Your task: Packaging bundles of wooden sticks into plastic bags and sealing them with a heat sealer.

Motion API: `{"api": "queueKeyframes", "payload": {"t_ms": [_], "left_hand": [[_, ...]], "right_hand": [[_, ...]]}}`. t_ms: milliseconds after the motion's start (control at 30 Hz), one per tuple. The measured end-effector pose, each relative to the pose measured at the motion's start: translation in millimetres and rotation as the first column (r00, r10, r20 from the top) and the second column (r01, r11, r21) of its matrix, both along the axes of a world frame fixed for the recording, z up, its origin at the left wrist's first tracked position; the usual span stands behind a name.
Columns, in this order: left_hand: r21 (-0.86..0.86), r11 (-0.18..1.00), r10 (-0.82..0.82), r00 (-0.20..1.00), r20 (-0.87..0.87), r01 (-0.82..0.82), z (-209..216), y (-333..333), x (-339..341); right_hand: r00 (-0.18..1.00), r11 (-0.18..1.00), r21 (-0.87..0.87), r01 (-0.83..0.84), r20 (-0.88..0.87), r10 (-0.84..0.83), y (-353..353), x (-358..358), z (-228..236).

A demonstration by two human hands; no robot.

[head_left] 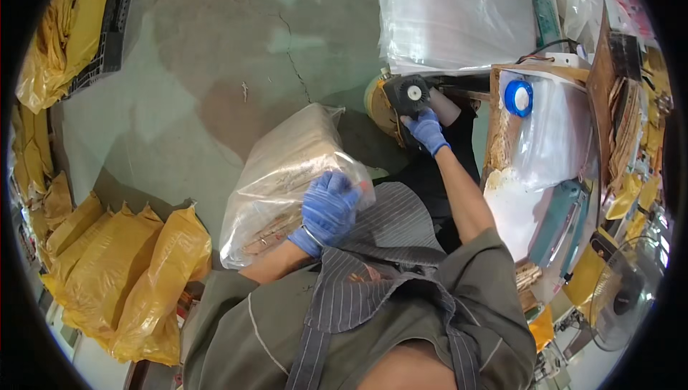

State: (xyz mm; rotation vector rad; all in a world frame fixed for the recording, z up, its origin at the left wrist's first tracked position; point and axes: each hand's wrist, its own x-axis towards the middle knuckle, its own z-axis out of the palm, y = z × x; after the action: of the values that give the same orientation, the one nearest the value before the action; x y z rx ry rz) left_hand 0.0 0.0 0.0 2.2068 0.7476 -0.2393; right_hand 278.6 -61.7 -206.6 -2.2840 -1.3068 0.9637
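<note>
My left hand (327, 208), in a blue knitted glove, closes on the gathered end of a clear plastic bag (287, 168). Flat brownish contents show through the bag, which leans at a slant in front of my striped apron (387, 225). Over to the right, my right hand (426, 130), gloved the same way, has its fingers curled on the lower edge of a dark device (407, 96). That device has a round white-centred hub and a wide yellowish roll on its left side; its exact kind is unclear. My fingertips on it are partly hidden.
A stack of clear plastic sheets or bags (459, 13) lies beyond the device. On the right, a worn wooden bench (498, 132) carries a blue tape roll (519, 97) and more clear plastic. Yellow packages (125, 268) stand at the left, and a fan (631, 293) is lower right.
</note>
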Motion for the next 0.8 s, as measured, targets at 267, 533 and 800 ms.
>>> {"api": "queueKeyframes", "payload": {"t_ms": [267, 533, 800], "left_hand": [[0.277, 0.948, 0.088, 0.965, 0.247, -0.158, -24, -4, 4], [0.199, 0.961, 0.055, 0.842, 0.537, -0.19, -6, -1, 1], [0.273, 0.938, 0.052, 0.867, 0.495, -0.212, -19, -9, 4]], "right_hand": [[0.997, 0.999, -0.044, 0.001, -0.071, -0.004, 7, -55, 210], [0.923, 0.93, 0.284, 0.234, -0.365, -0.121, -20, -109, 314], [0.969, 0.863, 0.445, -0.241, 0.06, 0.239, 0, -126, 326]]}}
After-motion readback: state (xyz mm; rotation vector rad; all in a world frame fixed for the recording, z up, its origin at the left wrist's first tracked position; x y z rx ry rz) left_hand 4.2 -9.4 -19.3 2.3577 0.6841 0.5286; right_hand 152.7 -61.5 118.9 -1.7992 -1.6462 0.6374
